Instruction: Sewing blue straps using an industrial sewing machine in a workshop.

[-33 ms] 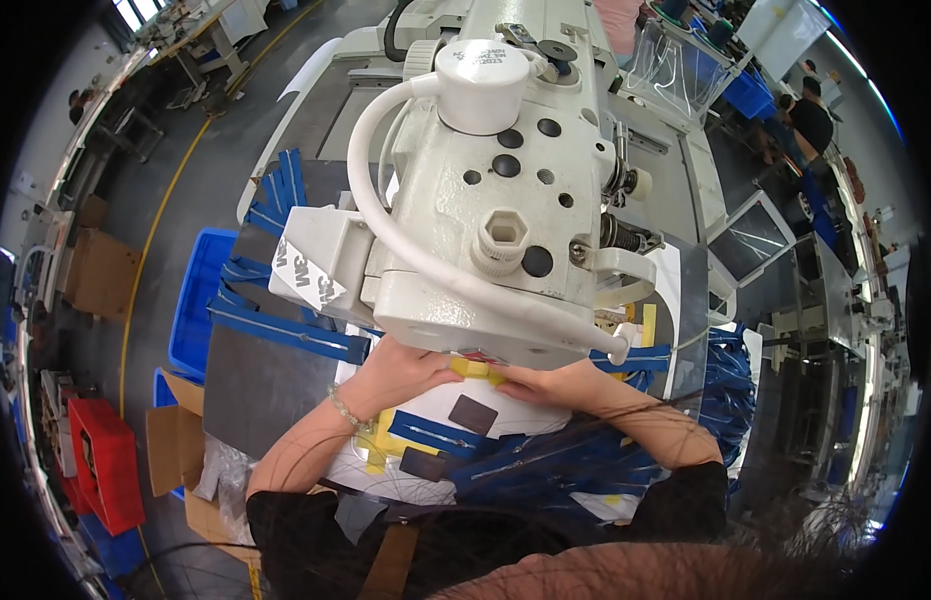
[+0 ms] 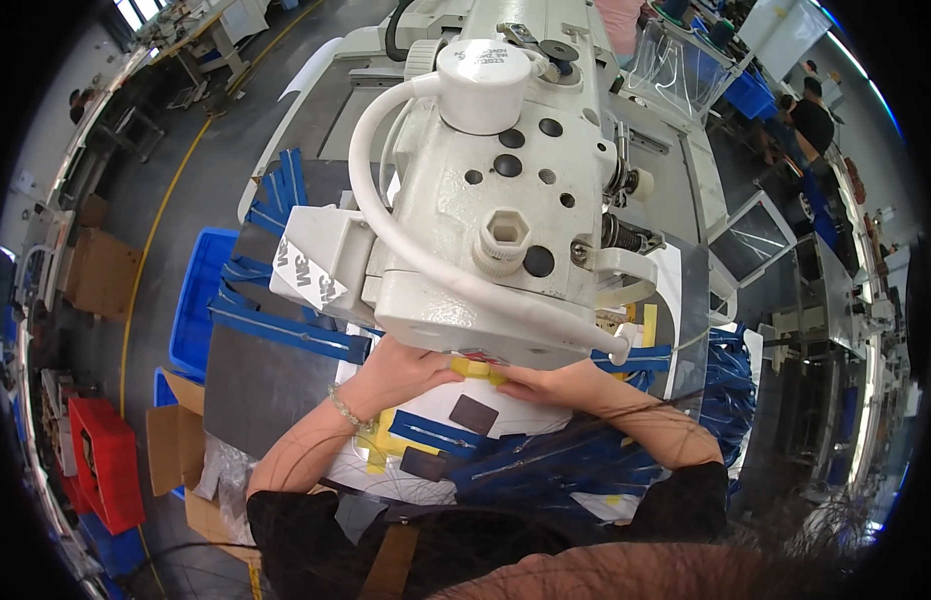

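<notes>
Both hands meet beneath the front of a big white sewing machine head [image 2: 485, 250]. My left hand [image 2: 410, 370] reaches in from the left, thumb against a yellow block [image 2: 473, 368]. From the other side my right hand [image 2: 547, 384] touches that block's right edge. Both look closed in a pinch; the machine hides the other fingertips and whatever they grip. Below them lies a white plate [image 2: 520, 415] with a dark patch [image 2: 473, 414]. A blue zipper [image 2: 435, 434] lies across yellow tape [image 2: 387, 440] nearer to me.
Blue zippers [image 2: 290, 332] lie on the dark table [image 2: 255, 385] at left, and a heap of bagged blue zippers [image 2: 725, 390] sits at right. Blue bins [image 2: 200, 300], a cardboard box [image 2: 175, 440] and a red crate [image 2: 105, 465] stand left. A white hose [image 2: 465, 285] loops over the machine.
</notes>
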{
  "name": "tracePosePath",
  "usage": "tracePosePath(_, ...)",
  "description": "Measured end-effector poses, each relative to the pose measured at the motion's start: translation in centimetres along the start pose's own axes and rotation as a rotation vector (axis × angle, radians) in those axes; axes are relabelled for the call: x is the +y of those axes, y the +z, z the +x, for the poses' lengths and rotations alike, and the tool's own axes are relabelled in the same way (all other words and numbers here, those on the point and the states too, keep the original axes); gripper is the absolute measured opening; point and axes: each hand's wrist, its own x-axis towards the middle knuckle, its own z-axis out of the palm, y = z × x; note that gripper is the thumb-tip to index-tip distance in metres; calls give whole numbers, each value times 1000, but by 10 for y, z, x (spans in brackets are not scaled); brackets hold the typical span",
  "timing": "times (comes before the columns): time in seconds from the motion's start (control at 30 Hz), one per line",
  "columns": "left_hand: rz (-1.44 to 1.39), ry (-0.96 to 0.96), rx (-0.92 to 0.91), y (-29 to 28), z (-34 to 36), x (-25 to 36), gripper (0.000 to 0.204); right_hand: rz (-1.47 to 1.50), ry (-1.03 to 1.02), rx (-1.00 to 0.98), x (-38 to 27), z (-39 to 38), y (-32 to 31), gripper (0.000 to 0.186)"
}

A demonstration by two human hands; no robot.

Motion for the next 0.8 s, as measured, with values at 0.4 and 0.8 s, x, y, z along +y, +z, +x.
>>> tracePosePath(0.4,-74,-121,-106,-3,-3,6,46,-30,-36,-68,1,-4,7,29)
tracePosePath(0.8,171,51,86,9,-7,8,34,104,30,-4,-3,1,-3,34)
